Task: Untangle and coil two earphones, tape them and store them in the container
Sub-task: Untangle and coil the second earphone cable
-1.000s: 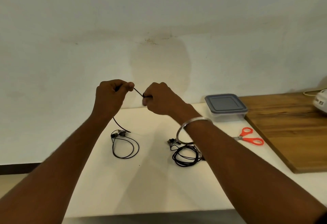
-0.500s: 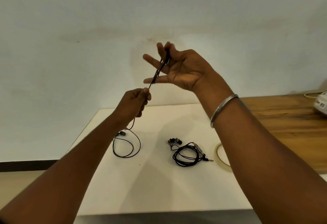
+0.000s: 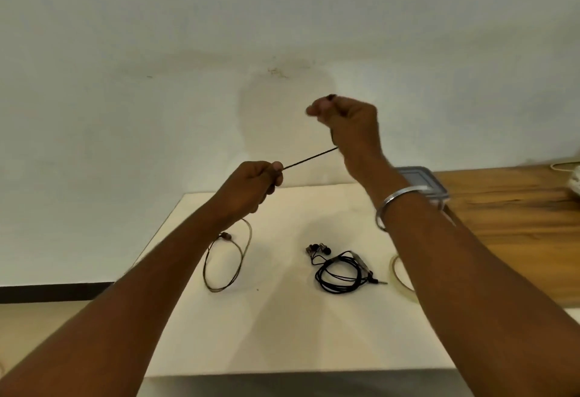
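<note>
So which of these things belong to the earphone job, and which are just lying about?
In the job: earphone cable held taut between left hand and right hand; second earphone, coiled on the table; tape roll; lidded container.
Lying about: wooden board; white object at the right edge.

left forearm [image 3: 141, 286] and right forearm [image 3: 470, 277], both bare right to the near edge. behind the right hand [image 3: 353, 123], a plain silver bangle [image 3: 396, 201] rings the wrist, thin and smooth.
</note>
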